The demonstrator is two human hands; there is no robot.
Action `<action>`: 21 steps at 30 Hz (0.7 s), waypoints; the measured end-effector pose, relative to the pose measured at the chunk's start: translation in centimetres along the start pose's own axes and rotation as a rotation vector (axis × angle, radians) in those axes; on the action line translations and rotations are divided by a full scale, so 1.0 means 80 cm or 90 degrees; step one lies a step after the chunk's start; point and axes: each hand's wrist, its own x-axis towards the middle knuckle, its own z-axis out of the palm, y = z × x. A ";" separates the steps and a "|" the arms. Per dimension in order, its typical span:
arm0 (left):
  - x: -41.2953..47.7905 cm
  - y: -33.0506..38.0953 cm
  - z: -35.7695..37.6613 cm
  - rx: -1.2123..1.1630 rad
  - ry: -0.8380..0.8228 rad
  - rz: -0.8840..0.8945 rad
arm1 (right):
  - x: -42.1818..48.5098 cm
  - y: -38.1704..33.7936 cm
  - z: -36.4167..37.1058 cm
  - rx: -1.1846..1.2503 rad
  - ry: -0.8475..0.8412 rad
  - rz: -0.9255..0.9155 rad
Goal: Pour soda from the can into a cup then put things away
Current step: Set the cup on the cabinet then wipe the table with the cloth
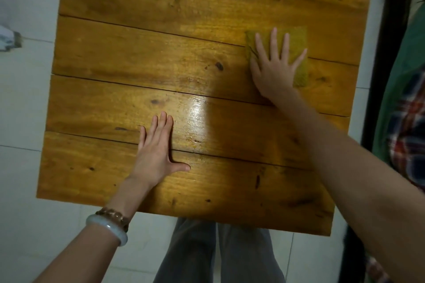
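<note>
A wooden plank table [128, 57] fills the view. A folded yellow-green cloth [299, 39] lies flat on its right side. My right hand [273, 69] presses flat on that cloth with fingers spread. My left hand [156, 149] rests palm-down on the bare wood near the front, fingers together and thumb out, holding nothing. No can and no cup is in view.
White floor tiles [25, 103] surround the table. A dark door frame [386, 53] and green and plaid fabric [407, 103] stand at the right. My grey trouser legs [220, 255] show below the table's front edge. A glossy patch [197, 119] shines mid-table.
</note>
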 end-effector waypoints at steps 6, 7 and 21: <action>0.001 -0.001 0.002 -0.017 0.010 0.001 | 0.037 -0.110 0.007 -0.005 0.028 -0.090; 0.001 -0.002 0.002 -0.024 0.011 0.000 | 0.034 -0.122 0.007 -0.001 0.029 -0.123; -0.001 -0.005 0.005 -0.046 0.026 0.000 | -0.063 0.034 0.017 -0.036 0.019 -0.138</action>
